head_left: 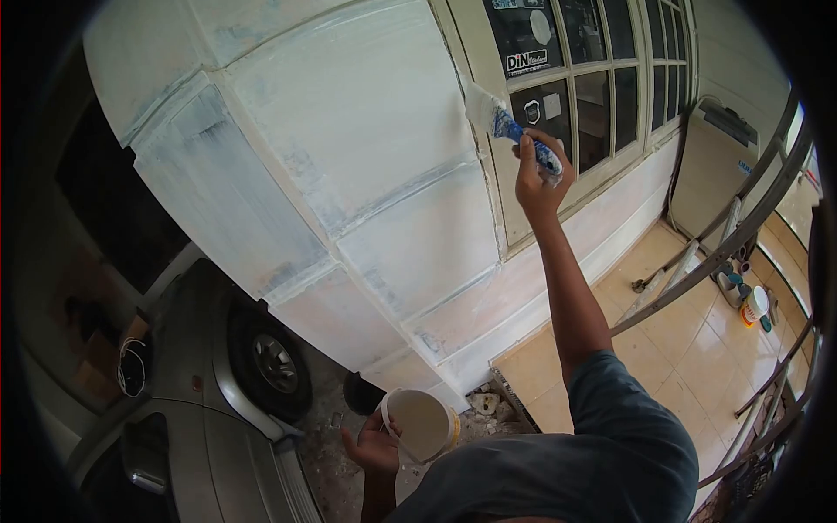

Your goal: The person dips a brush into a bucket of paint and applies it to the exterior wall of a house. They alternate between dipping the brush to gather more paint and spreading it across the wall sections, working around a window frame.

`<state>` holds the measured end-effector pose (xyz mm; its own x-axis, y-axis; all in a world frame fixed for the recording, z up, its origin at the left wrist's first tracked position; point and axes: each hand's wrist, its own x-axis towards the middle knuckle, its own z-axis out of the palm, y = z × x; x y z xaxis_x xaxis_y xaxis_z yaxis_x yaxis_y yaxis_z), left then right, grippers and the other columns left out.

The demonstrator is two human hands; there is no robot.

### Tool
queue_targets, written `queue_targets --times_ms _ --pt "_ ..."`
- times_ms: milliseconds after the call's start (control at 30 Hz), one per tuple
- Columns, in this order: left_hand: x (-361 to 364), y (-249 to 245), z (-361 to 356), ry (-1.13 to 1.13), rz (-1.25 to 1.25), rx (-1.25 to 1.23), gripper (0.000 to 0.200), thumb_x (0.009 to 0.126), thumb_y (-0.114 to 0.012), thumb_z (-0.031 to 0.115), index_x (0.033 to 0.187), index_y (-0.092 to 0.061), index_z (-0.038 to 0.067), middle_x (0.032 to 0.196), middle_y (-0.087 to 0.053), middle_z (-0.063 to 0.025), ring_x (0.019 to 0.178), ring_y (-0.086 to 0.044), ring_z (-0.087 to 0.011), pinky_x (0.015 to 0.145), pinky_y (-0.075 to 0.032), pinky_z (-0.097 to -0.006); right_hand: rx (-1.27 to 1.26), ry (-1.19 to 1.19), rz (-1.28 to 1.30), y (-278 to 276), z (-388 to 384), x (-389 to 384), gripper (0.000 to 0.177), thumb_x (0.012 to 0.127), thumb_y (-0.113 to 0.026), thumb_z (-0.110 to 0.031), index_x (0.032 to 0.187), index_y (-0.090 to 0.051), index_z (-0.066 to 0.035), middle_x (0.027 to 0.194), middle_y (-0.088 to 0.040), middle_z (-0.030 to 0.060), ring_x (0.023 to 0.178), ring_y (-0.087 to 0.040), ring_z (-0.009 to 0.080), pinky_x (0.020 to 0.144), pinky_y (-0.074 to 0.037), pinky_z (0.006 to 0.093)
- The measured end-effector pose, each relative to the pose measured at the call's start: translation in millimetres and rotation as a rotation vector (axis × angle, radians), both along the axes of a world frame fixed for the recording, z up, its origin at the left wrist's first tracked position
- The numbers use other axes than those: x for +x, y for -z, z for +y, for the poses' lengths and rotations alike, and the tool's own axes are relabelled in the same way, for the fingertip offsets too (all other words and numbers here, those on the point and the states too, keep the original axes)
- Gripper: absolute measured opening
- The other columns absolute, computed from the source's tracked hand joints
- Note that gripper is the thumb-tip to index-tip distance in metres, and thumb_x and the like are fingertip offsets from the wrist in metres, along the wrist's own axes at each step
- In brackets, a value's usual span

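Note:
My right hand is raised and closed around the blue, paint-smeared handle of a paintbrush. The pale bristles are at the edge where the white wall meets the cream window frame. Low in front of my body, my left hand grips the rim of a white paint bucket, with fingers hooked over its edge. The bucket tilts slightly, and off-white paint shows inside. Patchy white and bluish-grey coats cover the wall panels.
A grey car with its wheel stands close on the left. On the right, a metal railing curves above the tiled floor. A small white-and-yellow tub sits there. Rubble lies by the wall's base.

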<state>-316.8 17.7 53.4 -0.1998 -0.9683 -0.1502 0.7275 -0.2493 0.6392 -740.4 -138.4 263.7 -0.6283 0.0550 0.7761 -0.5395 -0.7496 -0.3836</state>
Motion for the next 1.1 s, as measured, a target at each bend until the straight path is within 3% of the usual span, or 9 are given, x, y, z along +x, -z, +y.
queue_targets --times_ms 67,167,267,467,567,833,967,1100 --pt "-4.8 -4.5 2.1 -0.030 -0.033 0.006 0.097 0.076 -0.043 0.078 0.111 -0.056 -0.011 0.092 -0.058 -0.0133 0.079 -0.052 -0.0211 0.071 -0.044 -0.0322 -0.009 -0.208 -0.022 11.0 6.9 44.7 0.013 0.088 -0.064 -0.007 0.091 -0.064 0.005 0.079 -0.065 0.0084 0.069 -0.065 0.0128 0.062 -0.051 0.0228" --pt "-3.7 -1.7 2.8 -0.017 -0.058 -0.019 0.097 0.078 -0.040 0.074 0.121 -0.050 -0.012 0.100 -0.057 -0.0135 0.082 -0.052 -0.0199 0.072 -0.045 -0.0306 0.130 -0.505 0.010 20.7 11.1 103.1 0.014 0.088 -0.064 -0.009 0.091 -0.064 0.005 0.078 -0.066 0.0087 0.070 -0.066 0.0139 0.064 -0.051 0.0241" --pt "-1.5 -3.7 5.1 -0.013 -0.040 -0.005 0.097 0.078 -0.039 0.074 0.119 -0.052 -0.012 0.101 -0.057 -0.0131 0.081 -0.052 -0.0197 0.073 -0.044 -0.0303 0.189 -0.669 0.065 15.8 -0.4 143.1 0.015 0.088 -0.064 -0.011 0.091 -0.065 0.004 0.078 -0.066 0.0099 0.070 -0.066 0.0141 0.064 -0.051 0.0253" --pt "3.1 2.2 8.9 -0.061 -0.005 0.002 0.097 0.078 -0.037 0.075 0.119 -0.052 -0.012 0.102 -0.058 -0.0140 0.081 -0.052 -0.0194 0.074 -0.044 -0.0306 0.224 -0.641 0.195 4.7 -28.8 145.2 0.012 0.086 -0.065 -0.007 0.092 -0.066 0.003 0.077 -0.068 0.0110 0.071 -0.066 0.0139 0.065 -0.050 0.0255" --pt "4.2 -0.7 11.2 -0.102 -0.052 -0.004 0.098 0.078 -0.037 0.075 0.119 -0.052 -0.012 0.102 -0.058 -0.0138 0.080 -0.052 -0.0190 0.072 -0.044 -0.0305 0.231 -0.577 0.097 10.1 -33.0 107.7 0.013 0.087 -0.067 -0.009 0.093 -0.067 0.002 0.074 -0.067 0.0072 0.070 -0.065 0.0117 0.065 -0.050 0.0230" --pt "12.6 9.1 9.4 -0.088 -0.090 0.021 0.097 0.079 -0.035 0.074 0.119 -0.051 -0.012 0.097 -0.057 -0.0116 0.080 -0.051 -0.0180 0.072 -0.043 -0.0289 0.116 -0.249 -0.082 18.1 -17.1 -29.3 0.017 0.088 -0.067 -0.010 0.096 -0.065 0.004 0.080 -0.066 0.0075 0.070 -0.065 0.0116 0.066 -0.053 0.0232" --pt "6.2 6.0 7.8 -0.125 -0.144 0.042 0.096 0.079 -0.035 0.074 0.118 -0.052 -0.012 0.096 -0.056 -0.0104 0.079 -0.051 -0.0171 0.072 -0.043 -0.0282 0.074 -0.152 -0.078 19.0 11.3 -24.3 0.018 0.088 -0.066 -0.011 0.096 -0.065 0.005 0.080 -0.066 0.0078 0.070 -0.065 0.0119 0.065 -0.052 0.0231" --pt "4.3 1.1 3.0 -0.106 -0.100 0.051 0.096 0.079 -0.036 0.074 0.118 -0.052 -0.012 0.095 -0.056 -0.0100 0.079 -0.049 -0.0164 0.072 -0.042 -0.0281 0.096 -0.388 -0.087 23.3 26.4 46.2 0.018 0.089 -0.066 -0.011 0.096 -0.064 0.006 0.080 -0.066 0.0084 0.070 -0.065 0.0125 0.064 -0.052 0.0234"
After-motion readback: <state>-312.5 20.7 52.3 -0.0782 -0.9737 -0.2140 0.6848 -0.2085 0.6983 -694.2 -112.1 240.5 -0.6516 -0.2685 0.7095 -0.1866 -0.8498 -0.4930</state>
